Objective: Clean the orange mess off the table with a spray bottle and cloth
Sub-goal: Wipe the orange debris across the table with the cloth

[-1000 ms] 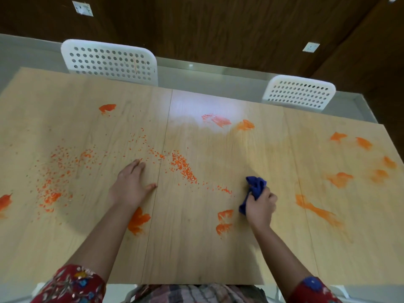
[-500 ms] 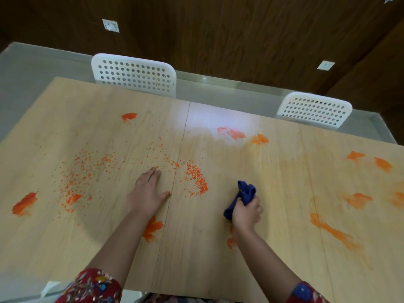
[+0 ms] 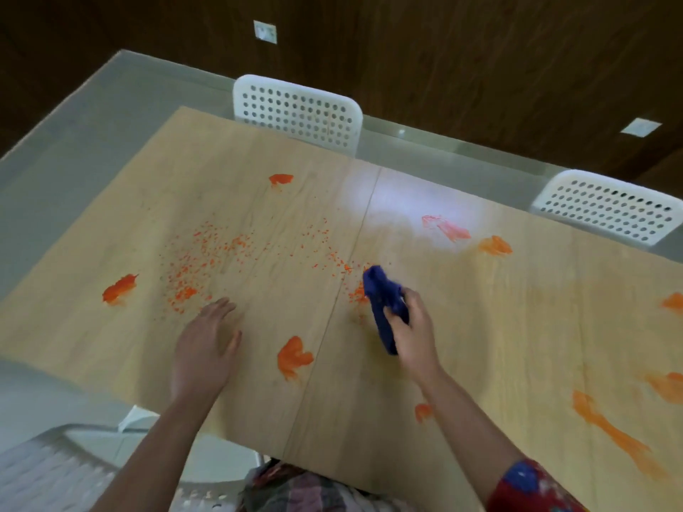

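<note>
Gripping bunched blue cloth (image 3: 377, 290), right hand (image 3: 415, 338) presses it onto table (image 3: 480, 327) just right of centre seam (image 3: 332, 315), fingers (image 3: 414, 308) curled round fabric. Cloth's far end touches small heap of orange crumbs (image 3: 356, 295). Left hand (image 3: 203, 349) flat on table, fingers straight, holding nothing, near wider crumb scatter (image 3: 199, 275). Thick orange smear (image 3: 294, 358) lies between hands. More smears at left, far side and right. Two white perforated chairs (image 3: 299, 112) stand beyond far edge.
</note>
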